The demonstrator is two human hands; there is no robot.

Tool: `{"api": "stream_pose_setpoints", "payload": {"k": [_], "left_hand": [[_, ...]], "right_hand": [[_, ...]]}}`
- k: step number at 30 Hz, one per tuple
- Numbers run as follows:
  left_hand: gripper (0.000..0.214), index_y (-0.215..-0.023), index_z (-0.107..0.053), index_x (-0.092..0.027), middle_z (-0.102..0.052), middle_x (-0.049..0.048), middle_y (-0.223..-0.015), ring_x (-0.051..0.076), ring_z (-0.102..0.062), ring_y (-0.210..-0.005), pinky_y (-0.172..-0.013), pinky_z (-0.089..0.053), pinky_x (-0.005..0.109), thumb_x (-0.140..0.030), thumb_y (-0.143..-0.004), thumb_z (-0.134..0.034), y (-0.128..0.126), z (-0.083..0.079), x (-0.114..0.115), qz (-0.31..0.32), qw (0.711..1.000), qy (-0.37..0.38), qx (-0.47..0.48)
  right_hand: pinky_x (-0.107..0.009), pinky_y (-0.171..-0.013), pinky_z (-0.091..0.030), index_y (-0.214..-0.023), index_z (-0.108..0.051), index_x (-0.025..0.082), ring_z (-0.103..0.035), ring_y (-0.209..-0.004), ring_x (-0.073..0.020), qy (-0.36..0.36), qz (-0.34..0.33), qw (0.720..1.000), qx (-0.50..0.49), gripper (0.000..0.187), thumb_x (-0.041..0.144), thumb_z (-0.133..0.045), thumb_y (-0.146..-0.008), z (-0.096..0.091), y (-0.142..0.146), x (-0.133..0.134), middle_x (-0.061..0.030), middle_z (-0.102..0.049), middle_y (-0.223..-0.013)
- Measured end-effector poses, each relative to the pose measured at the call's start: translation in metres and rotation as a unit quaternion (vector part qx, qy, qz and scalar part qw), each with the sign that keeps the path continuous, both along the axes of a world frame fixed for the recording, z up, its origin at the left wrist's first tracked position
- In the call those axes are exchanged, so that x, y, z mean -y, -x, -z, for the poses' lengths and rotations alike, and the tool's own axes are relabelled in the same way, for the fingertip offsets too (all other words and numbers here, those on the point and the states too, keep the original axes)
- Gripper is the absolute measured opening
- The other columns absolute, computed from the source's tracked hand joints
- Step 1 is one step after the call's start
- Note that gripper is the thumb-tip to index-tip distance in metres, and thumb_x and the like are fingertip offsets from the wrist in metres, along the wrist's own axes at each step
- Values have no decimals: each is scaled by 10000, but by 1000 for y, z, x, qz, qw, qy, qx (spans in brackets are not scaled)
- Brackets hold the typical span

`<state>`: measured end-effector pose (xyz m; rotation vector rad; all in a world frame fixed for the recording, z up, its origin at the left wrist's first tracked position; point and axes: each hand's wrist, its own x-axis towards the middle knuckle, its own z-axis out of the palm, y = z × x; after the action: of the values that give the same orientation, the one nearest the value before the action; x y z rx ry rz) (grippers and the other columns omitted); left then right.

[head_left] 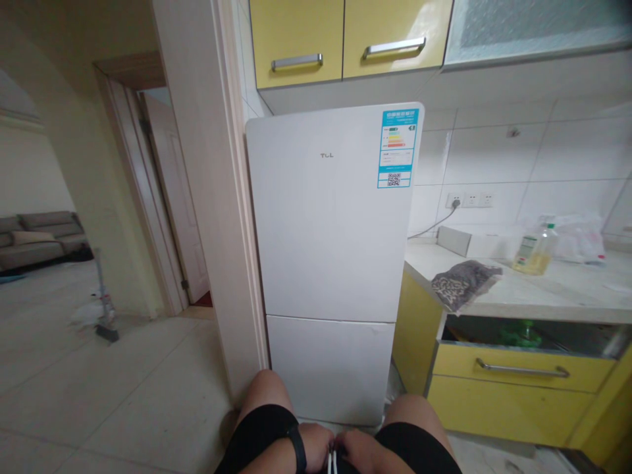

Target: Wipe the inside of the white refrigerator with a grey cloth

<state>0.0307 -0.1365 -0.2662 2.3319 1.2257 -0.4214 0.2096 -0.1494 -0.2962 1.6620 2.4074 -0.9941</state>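
Observation:
At the bottom centre my left hand [315, 444], with a dark band on its wrist, is curled closed in my lap. Close against it, my right hand [358, 449] is closed too, its fingers curled inward. White drawstring cords [331, 461] of the black shorts hang between the two hands; whether the fingers grip them is hidden. In front of my knees stands a white two-door fridge [330, 224], both doors closed. A blue-edged energy label [397, 149] is stuck at its upper right.
Right of the fridge is a counter [557, 289] bearing a patterned cloth [461, 283], a bottle of yellow liquid [536, 250] and plastic bags [580, 237]. Below it, a yellow drawer [518, 368] stands partly open. Yellow cabinets [299, 33] hang above. A broom [106, 329] stands at left.

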Motion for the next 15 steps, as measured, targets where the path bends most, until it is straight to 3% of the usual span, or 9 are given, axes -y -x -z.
{"api": "stream_pose_setpoints", "payload": {"k": [15], "left_hand": [[387, -1098, -792, -276, -789, 127, -1143, 359, -736, -1095, -872, -577, 435, -472, -867, -551, 0, 3, 0, 1, 1000, -5, 17]], "right_hand": [[-387, -923, -556, -1112, -791, 261, -728, -1152, -337, 0, 2, 1000, 7, 422, 319, -536, -781, 3, -1, -1, -136, -798, -1162]]}}
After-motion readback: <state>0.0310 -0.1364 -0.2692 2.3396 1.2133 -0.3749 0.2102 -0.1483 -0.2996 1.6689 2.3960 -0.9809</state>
